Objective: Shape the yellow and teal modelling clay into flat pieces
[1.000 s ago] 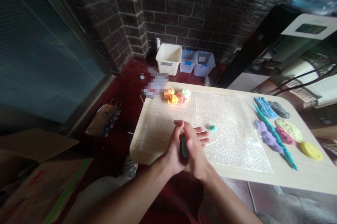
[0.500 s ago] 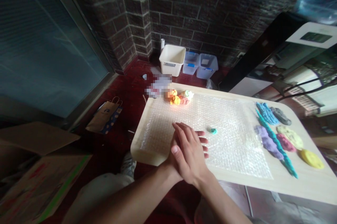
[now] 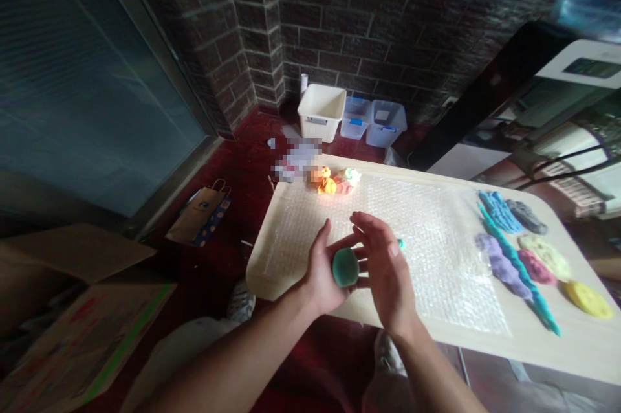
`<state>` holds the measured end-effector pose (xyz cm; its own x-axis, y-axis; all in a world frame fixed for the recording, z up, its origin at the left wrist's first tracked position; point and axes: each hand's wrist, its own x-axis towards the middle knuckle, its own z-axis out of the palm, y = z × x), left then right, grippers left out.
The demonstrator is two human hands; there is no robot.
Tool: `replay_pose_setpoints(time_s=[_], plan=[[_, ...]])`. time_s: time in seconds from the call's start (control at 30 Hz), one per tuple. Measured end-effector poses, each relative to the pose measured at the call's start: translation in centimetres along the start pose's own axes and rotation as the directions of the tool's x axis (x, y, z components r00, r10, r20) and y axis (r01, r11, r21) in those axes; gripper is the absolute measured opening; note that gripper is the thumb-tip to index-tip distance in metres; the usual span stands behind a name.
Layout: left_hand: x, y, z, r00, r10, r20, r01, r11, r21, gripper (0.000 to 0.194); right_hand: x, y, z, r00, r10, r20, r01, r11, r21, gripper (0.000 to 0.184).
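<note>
A flattened, round piece of green clay (image 3: 345,267) rests on the palm of my left hand (image 3: 321,280), whose thumb points up and whose fingers stretch out to the right. My right hand (image 3: 392,274) is beside it, tilted on edge, with its fingers extended and nothing in its grasp. Its fingers partly overlap those of my left hand. Just behind my right hand, a small teal clay lump (image 3: 401,243) lies on the bubble wrap (image 3: 436,270), mostly hidden. Both hands are above the near edge of the table (image 3: 264,270).
To the right lie a teal clay rope (image 3: 519,267), blue clay (image 3: 499,211), purple clay (image 3: 504,265) and a yellow clay piece (image 3: 588,300). Orange clay pieces (image 3: 327,185) sit at the far edge. An open cardboard box (image 3: 97,335) stands at lower left.
My hands were pressed together, palm over palm. Now they are apart, the right one moved right, and the green clay disc shows on my left palm. The view has shifted slightly.
</note>
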<state>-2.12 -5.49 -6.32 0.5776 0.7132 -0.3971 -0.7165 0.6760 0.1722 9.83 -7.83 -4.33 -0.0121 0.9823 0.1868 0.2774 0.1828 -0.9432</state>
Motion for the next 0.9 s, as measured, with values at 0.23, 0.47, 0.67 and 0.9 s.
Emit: replay_pose_setpoints(time_s=[0.23, 0.47, 0.67, 0.9], plan=[[0.7, 2.2, 0.5, 0.958, 0.231, -0.171, -0.223, 0.973, 0.066, 0.073, 1.1, -1.4, -0.8, 0.971, -0.101, 0.217, 0.168, 0.934, -0.316, 0.037], [1.0, 1.9, 0.6, 0.96, 0.265, -0.084, -0.251, 0.956, 0.149, 0.053, 2.3, 1.5, -1.8, 0.984, 0.147, 0.103, -0.15, 0.988, 0.021, 0.037], [1.4, 1.8, -0.5, 0.908, 0.402, 0.117, -0.397, 0.74, 0.543, 0.033, 3.2, 2.1, -2.9, 0.961, 0.267, 0.072, -0.269, 0.846, 0.459, 0.036], [1.4, 1.9, -0.7, 0.87, 0.472, 0.141, -0.437, 0.608, 0.663, 0.034, 3.1, 3.0, -3.4, 0.953, 0.299, 0.039, -0.289, 0.87, 0.399, 0.027]])
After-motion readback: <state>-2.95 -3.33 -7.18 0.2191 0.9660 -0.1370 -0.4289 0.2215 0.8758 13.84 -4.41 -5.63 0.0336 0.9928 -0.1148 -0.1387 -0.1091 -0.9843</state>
